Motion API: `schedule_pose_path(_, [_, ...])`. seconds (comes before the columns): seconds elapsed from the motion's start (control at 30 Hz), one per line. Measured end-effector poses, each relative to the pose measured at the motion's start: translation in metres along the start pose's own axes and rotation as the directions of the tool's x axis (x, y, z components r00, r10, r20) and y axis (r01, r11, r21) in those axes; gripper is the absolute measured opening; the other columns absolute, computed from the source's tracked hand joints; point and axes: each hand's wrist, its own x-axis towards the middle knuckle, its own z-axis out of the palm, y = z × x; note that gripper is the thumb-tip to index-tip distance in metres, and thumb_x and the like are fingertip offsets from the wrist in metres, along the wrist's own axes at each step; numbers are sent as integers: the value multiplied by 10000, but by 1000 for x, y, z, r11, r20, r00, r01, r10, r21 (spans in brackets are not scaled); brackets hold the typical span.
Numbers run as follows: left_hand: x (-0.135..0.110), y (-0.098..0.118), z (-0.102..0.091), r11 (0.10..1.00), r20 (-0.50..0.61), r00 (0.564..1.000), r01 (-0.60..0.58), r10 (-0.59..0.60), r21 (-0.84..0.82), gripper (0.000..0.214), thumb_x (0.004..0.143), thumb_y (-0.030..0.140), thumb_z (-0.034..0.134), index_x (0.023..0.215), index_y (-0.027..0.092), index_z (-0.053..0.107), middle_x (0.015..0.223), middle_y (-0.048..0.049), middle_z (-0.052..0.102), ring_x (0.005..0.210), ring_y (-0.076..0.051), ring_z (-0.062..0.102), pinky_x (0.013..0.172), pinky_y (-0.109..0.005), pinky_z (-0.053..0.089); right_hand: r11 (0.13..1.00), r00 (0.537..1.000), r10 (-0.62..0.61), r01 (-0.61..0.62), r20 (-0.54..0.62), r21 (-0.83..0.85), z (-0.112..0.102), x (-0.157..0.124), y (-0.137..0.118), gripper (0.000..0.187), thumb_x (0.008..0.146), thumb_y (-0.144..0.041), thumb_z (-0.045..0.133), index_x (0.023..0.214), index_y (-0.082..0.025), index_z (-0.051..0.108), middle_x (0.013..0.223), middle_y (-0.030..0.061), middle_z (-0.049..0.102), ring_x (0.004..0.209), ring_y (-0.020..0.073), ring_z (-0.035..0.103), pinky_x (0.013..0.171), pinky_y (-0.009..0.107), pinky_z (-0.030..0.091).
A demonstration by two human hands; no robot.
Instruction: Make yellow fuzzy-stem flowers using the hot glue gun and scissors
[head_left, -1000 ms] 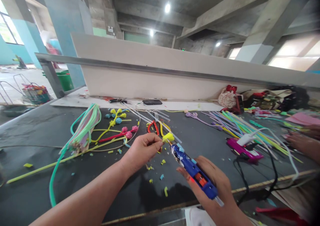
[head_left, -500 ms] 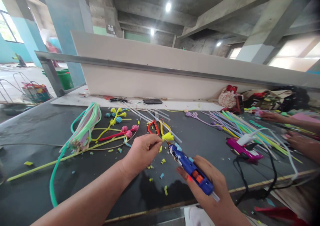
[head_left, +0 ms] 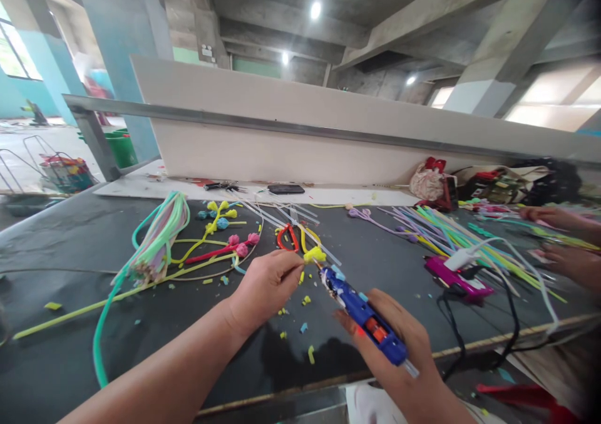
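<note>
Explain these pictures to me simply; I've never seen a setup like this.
There is no machine here: you are looking at a person's own bare hands. A camera worn on the head takes every picture, facing forward and down, so the forearms enter from the bottom.

The left hand pinches a small, fuzzy yellow piece. The right hand grips a blue glue gun, its nozzle at the yellow piece; whether they touch is hard to tell.

On the dark tabletop lie a bundle of pastel stems at left, a red stem with pink balls, red-and-yellow-handled scissors and small clippings. Another person's hands show at the right edge.
</note>
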Motion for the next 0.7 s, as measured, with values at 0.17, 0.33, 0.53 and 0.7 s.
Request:
schedule_pose_path(0.17, [0, 1, 0, 1000, 21, 1000, 6, -6, -29, 179, 853, 156, 476, 796, 177, 645, 742, -20, 630, 690, -111, 562, 648, -208, 417, 1000, 999, 1, -1, -46, 4, 3, -3, 4, 107, 785, -305, 628, 863, -236, 604, 774, 47, 656, 726, 208, 635, 629, 302, 511])
schedule_pose_path(0.33, [4, 4, 2, 940, 46, 978, 211, -206, -268, 165, 820, 188, 515, 679, 158, 595, 607, 24, 527, 563, -79, 454, 530, -186, 353, 997, 998, 58, -58, 16, 42, -1, -2, 1, 105, 815, -333, 592, 853, -237, 608, 750, 55, 647, 730, 218, 633, 625, 320, 521])
schedule_pose_path(0.53, [5, 4, 1, 710, 210, 882, 466, -422, -529, 207, 806, 307, 548, 662, 158, 547, 504, 68, 415, 408, -46, 333, 400, -174, 269, 989, 992, 128, -129, 20, 76, 1, 2, 2, 131, 805, -349, 605, 807, -221, 580, 683, 28, 607, 598, 173, 584, 554, 280, 487])
schedule_pose_path(0.7, [5, 1, 1, 679, 254, 868, 493, -427, -544, 214, 799, 320, 569, 666, 153, 555, 520, 62, 446, 399, -38, 346, 392, -165, 275, 983, 989, 148, -148, 4, 107, 4, 6, 1, 146, 811, -338, 596, 754, -220, 531, 628, -2, 561, 539, 149, 537, 517, 258, 452])
